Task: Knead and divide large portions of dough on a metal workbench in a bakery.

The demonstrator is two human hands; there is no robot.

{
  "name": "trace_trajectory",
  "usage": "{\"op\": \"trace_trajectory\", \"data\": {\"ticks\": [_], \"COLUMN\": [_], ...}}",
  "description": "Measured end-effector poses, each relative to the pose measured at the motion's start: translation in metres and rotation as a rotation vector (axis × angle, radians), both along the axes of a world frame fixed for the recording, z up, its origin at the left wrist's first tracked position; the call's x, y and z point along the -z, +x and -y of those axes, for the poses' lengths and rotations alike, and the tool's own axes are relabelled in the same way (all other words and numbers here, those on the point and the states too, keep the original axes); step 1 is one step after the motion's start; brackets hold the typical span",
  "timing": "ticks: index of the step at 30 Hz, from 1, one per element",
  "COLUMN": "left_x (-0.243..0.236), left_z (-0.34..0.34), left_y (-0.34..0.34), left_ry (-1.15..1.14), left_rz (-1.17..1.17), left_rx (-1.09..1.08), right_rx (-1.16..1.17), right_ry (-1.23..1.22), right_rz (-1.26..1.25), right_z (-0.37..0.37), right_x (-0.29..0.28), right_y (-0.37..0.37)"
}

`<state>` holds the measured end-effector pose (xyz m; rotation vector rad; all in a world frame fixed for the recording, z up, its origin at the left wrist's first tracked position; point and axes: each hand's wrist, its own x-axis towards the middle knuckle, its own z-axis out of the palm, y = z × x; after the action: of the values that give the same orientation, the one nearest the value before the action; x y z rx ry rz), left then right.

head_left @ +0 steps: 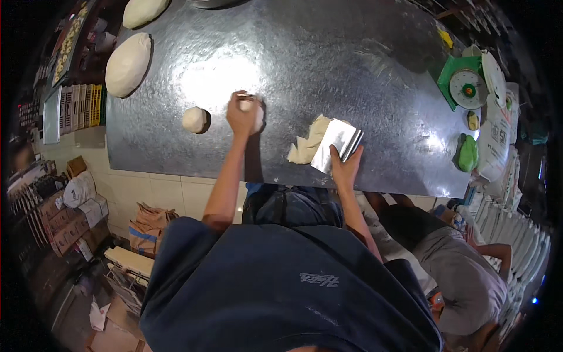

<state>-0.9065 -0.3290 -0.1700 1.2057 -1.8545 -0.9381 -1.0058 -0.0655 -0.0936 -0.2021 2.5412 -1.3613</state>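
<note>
Hands are well apart. Left of both, a round cream dough ball (193,119) sits on the dark, glossy surface (305,76); the left hand (239,120) curls over a pale, rounded dough lump (258,121), seemingly steadying it; the right hand (345,168) clamps a shiny, flat metal scraper (329,148) near its rolled edge, probably leaving the blade free over ragged cream dough (302,152).

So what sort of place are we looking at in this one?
Probably a bakery or dough-making kitchen: large pale dough masses lie on a wide dark worktop, a green dial scale stands near its right end, and the right hand holds a metal scraper.
</note>
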Motion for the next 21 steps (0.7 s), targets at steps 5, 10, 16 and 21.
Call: {"op": "trace_trajectory", "data": {"ticks": [5, 10, 16, 21], "left_x": [-0.017, -0.050, -0.026, -0.011], "left_z": [-0.093, -0.091, -0.091, -0.010], "left_y": [0.046, 0.015, 0.083, 0.102], "left_ry": [0.046, 0.020, 0.102, -0.114], "left_rz": [0.045, 0.090, -0.036, 0.124], "left_rx": [0.372, 0.407, 0.655, 0.457], "right_rx": [-0.144, -0.064, 0.083, 0.155], "right_ry": [-0.013, -0.008, -0.011, -0.138], "right_rz": [0.047, 0.003, 0.011, 0.031], "right_z": [0.006, -0.005, -0.011, -0.009], "right_x": [-0.019, -0.007, -0.015, -0.033], "right_y": [-0.025, -0.028, 0.007, 0.056]}}
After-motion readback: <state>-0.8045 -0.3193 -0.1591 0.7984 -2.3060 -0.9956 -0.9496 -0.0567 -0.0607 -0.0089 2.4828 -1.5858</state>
